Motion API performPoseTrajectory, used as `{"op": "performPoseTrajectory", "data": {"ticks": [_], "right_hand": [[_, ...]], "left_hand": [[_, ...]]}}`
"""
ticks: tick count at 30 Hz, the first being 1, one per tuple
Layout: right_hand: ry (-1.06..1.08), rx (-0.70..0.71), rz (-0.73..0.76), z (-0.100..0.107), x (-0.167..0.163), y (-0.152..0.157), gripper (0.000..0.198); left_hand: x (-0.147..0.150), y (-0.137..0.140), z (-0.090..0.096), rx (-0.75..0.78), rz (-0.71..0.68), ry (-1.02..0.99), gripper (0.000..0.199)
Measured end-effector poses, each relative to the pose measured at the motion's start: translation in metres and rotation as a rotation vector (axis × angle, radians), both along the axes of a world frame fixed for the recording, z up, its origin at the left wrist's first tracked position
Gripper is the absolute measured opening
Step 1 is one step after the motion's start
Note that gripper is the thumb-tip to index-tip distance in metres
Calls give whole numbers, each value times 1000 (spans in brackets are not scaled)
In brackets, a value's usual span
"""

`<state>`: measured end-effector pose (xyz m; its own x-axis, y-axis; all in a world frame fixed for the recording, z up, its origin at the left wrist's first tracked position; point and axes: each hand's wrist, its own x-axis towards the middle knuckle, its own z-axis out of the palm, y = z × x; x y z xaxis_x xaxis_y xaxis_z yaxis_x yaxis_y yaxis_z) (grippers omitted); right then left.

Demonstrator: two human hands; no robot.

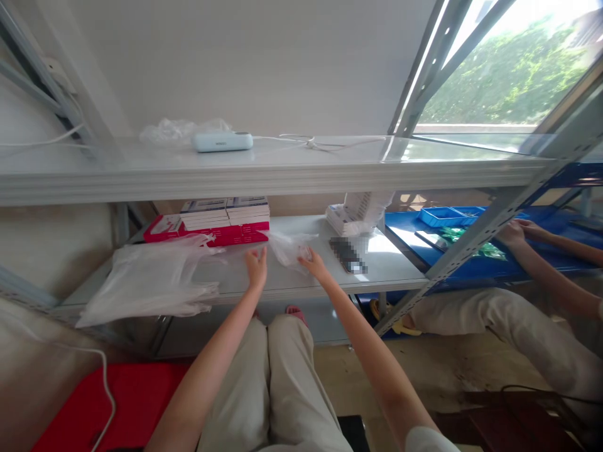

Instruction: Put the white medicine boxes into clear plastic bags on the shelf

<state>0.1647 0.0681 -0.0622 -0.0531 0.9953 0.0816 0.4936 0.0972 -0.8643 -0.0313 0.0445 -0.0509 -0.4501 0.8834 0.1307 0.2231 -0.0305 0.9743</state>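
A thin clear plastic bag (285, 250) lies crumpled on the grey lower shelf, between my two hands. My right hand (315, 263) pinches the bag's right end with its fingers closed. To the bag's left, my left hand (255, 270) is raised just over the shelf, its fingers loosely bent and the thumb apart; I see nothing held in it. A stack of frosted plastic bags (151, 276) rests further left, hanging over the shelf's front edge. Behind it are white boxes (205, 216) in red trays (240, 234). A blurred-out phone-like dark object (347, 254) lies right of my right hand.
Overhead, the upper shelf (282, 179) carries a pale blue device (223, 142) with a white cable. White boxes in plastic (351, 216) sit at the back right. Beyond a slanted metal post (452, 257), another person's hands (518, 233) work at a blue table (400, 235).
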Motion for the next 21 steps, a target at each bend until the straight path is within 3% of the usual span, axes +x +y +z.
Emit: {"op": "performPoseTrajectory", "data": {"ticks": [4,7,11,14,21], "right_hand": [[199,50,135,0,-2,-1,45],[362,50,216,2,-3,-10,48],[463,5,209,9,-2,-22,50],[528,-23,205,13,-2,-26,51],[548,-13,189,8,0,-26,52]], "left_hand": [[10,-11,6,-218,-280,410,39],[13,-10,13,-273,-339,504,38],[16,-6,10,-257,-253,467,32],[17,-3,4,-173,-214,307,25],[12,9,1,-38,-282,40,13]]}}
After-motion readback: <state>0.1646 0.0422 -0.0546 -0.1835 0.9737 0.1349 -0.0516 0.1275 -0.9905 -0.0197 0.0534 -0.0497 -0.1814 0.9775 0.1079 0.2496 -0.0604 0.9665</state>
